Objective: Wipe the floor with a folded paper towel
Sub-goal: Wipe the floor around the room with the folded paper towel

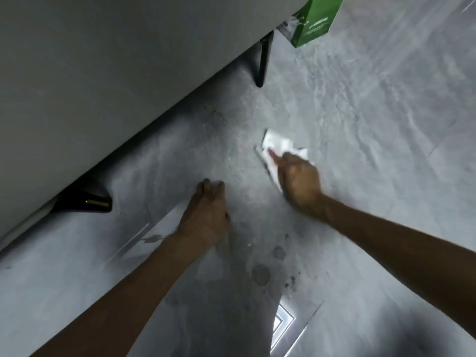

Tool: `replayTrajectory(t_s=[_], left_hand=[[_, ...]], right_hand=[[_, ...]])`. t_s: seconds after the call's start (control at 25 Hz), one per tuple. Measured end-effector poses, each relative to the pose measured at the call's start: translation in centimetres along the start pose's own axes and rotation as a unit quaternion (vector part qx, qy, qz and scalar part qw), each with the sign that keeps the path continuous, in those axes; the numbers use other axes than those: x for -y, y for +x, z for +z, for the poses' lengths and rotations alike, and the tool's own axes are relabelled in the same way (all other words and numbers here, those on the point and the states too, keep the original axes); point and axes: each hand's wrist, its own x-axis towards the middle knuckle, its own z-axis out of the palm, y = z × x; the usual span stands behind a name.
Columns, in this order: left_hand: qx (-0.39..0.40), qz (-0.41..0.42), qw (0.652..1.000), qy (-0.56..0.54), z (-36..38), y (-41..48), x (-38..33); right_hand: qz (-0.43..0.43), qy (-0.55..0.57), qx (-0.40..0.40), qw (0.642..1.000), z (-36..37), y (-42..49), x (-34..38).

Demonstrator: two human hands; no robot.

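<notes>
A white folded paper towel (277, 145) lies on the grey marbled floor (373, 112) a little right of centre. My right hand (298, 179) lies on top of it, forefinger stretched over the towel and the other fingers curled onto it, pressing it to the floor. My left hand (206, 215) rests on the bare floor to the left of the towel, fingers fairly straight, holding nothing. Dark round spots (260, 274) mark the floor nearer to me, below both hands.
A grey sofa or cabinet (103, 86) on black legs (264, 60) fills the upper left, with a second leg (85, 199) at the left. A green paper bag (316, 19) stands at the top. Open floor spreads to the right.
</notes>
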Motion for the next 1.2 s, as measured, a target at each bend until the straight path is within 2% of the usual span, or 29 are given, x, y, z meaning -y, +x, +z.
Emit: replayTrajectory(t_s=[0.04, 0.08, 0.12, 0.16, 0.2, 0.28, 0.32, 0.36, 0.4, 0.44, 0.48, 0.52, 0.56, 0.6, 0.64, 0.68, 0.72, 0.76, 0.8, 0.84, 0.88, 0.92, 1.0, 1.08, 1.16, 1.2], left_hand=[[0.011, -0.007, 1.000, 0.015, 0.3, 0.2, -0.6], [0.021, -0.012, 0.999, 0.027, 0.5, 0.3, -1.3], [0.028, -0.013, 0.999, 0.037, 0.9, 0.4, -1.9], [0.034, -0.011, 0.998, 0.049, 1.2, 0.5, -2.5], [0.041, -0.008, 0.997, 0.058, 1.5, 0.6, -3.0], [0.061, -0.005, 0.996, 0.065, 2.1, 0.8, -3.7], [0.069, -0.002, 0.995, 0.072, 2.5, 0.9, -4.2], [0.069, -0.001, 0.994, 0.085, 2.8, 1.0, -4.6], [0.062, -0.001, 0.993, 0.100, 3.1, 1.1, -4.9], [0.049, 0.000, 0.992, 0.115, 3.3, 1.4, -5.2], [0.039, 0.004, 0.991, 0.126, 3.4, 1.8, -5.5], [0.041, 0.008, 0.991, 0.126, 3.4, 2.1, -5.8], [0.049, 0.012, 0.991, 0.122, 3.4, 2.2, -6.0], [0.050, 0.018, 0.990, 0.130, 3.1, 2.5, -6.3], [0.052, 0.022, 0.988, 0.147, 2.7, 2.9, -6.9], [0.055, 0.022, 0.986, 0.158, 2.3, 3.2, -7.7], [0.060, 0.021, 0.984, 0.164, 1.9, 3.5, -8.3], [0.067, 0.021, 0.984, 0.166, 1.6, 3.7, -8.7], [0.076, 0.018, 0.983, 0.168, 1.5, 3.5, -8.8], [0.076, 0.015, 0.982, 0.174, 1.5, 3.0, -8.6], [0.072, 0.008, 0.981, 0.182, 1.6, 2.1, -8.1], [0.068, -0.002, 0.980, 0.187, 1.9, 1.3, -7.6], [0.060, -0.011, 0.979, 0.196, 2.8, 0.2, -7.0], [0.039, -0.009, 0.978, 0.204, 3.0, 1.0, -7.7], [0.020, -0.013, 0.981, 0.191, 2.8, 2.3, -8.2], [0.021, -0.002, 0.983, 0.183, 2.7, 2.7, -8.1]], right_hand=[[-0.154, 0.022, 0.013, 0.988, 0.8, -4.3, 0.8], [-0.263, 0.013, 0.056, 0.963, 0.1, -7.7, 0.3], [-0.317, 0.000, 0.094, 0.944, -1.1, -9.6, -1.8], [-0.326, -0.016, 0.091, 0.941, -2.4, -10.2, -5.0], [-0.264, -0.049, 0.075, 0.960, -3.8, -10.3, -8.2], [-0.004, -0.058, 0.005, 0.998, -6.7, -9.8, -12.9], [0.138, -0.048, -0.028, 0.989, -7.2, -9.9, -13.6], [0.226, -0.044, -0.037, 0.972, -6.8, -10.1, -12.7], [0.246, -0.034, -0.022, 0.968, -5.9, -10.5, -10.7], [0.204, -0.013, -0.001, 0.979, -4.9, -11.1, -8.2], [0.091, -0.001, 0.021, 0.996, -4.0, -12.0, -6.0], [-0.055, 0.002, 0.042, 0.998, -3.3, -13.3, -4.5], [-0.186, -0.009, 0.072, 0.980, -3.6, -14.3, -4.4], [-0.272, -0.021, 0.091, 0.958, -4.7, -14.1, -5.9], [-0.294, -0.033, 0.087, 0.951, -5.8, -13.5, -8.2], [-0.249, -0.046, 0.067, 0.965, -6.8, -13.1, -10.8], [-0.135, -0.049, 0.036, 0.989, -7.6, -12.8, -13.1], [0.021, -0.052, -0.003, 0.998, -8.3, -12.8, -14.8], [0.169, -0.044, -0.019, 0.984, -8.5, -13.4, -15.5], [0.271, -0.019, -0.012, 0.962, -8.5, -14.1, -14.6], [0.320, -0.004, 0.004, 0.947, -8.1, -14.9, -12.1], [0.322, 0.004, 0.026, 0.946, -7.2, -16.1, -8.9], [0.222, 0.043, 0.025, 0.974, -5.6, -19.2, -1.1], [0.041, 0.062, 0.029, 0.997, -3.8, -21.5, 4.4], [-0.121, 0.062, 0.053, 0.989, -3.1, -21.6, 4.2], [-0.157, 0.044, 0.045, 0.986, -3.5, -21.5, 2.7]])
